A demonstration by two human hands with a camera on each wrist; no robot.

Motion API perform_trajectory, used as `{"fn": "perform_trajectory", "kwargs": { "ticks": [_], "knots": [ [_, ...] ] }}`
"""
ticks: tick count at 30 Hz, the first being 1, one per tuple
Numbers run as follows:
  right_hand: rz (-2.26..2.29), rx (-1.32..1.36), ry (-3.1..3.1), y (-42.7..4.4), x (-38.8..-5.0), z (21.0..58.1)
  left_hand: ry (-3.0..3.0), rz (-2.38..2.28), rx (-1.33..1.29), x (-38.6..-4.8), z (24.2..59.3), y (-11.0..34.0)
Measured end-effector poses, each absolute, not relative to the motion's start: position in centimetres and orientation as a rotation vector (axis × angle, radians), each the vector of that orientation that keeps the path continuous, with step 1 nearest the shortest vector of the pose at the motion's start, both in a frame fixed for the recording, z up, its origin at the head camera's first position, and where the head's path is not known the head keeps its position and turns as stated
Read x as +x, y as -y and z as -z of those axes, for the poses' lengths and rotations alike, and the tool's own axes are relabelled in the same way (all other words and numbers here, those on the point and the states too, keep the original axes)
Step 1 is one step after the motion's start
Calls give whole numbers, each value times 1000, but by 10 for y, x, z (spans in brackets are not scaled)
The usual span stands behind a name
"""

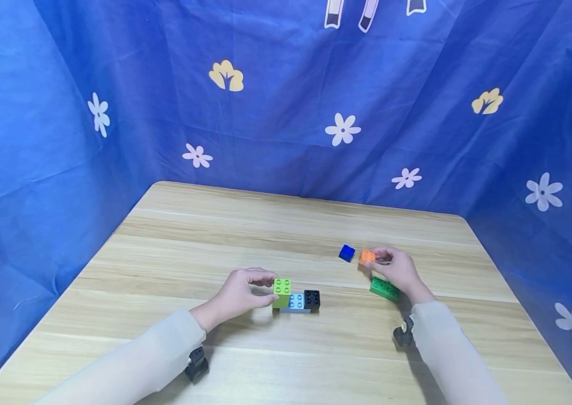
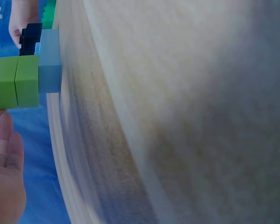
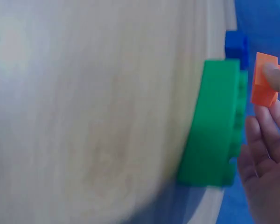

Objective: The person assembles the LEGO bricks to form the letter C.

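My left hand grips a stack of lime-green bricks with thumb in front and fingers behind. Under the stack is a light blue brick, its studs bare in the middle, and a black brick stands on its right end. Over on the right, my right hand pinches a small orange brick between thumb and fingers, held a little above the table. Beneath and nearer than that hand lies a long green brick. A dark blue brick sits just left of the orange one.
The wooden table has rounded far corners. A blue cloth with flower prints hangs behind it and at both sides. Each wrist wears a black camera, such as the left wrist camera close over the tabletop.
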State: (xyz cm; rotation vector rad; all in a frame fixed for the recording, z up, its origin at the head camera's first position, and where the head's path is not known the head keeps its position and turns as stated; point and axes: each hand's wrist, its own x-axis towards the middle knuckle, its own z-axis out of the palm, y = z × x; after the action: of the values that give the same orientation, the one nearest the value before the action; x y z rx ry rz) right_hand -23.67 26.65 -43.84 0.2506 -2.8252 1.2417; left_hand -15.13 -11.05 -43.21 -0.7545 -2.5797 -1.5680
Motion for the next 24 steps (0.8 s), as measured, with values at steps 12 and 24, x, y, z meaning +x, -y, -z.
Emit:
{"fn": "perform_trajectory", "kwargs": {
  "ticks": [12,24],
  "knots": [
    [-1419,434,2687,-209,-220,415,2569,1600,-752,-150,433,112],
    [-1492,701,2590,-148,-192,404,2565,1572,-764,-150,435,111]
  ]
}}
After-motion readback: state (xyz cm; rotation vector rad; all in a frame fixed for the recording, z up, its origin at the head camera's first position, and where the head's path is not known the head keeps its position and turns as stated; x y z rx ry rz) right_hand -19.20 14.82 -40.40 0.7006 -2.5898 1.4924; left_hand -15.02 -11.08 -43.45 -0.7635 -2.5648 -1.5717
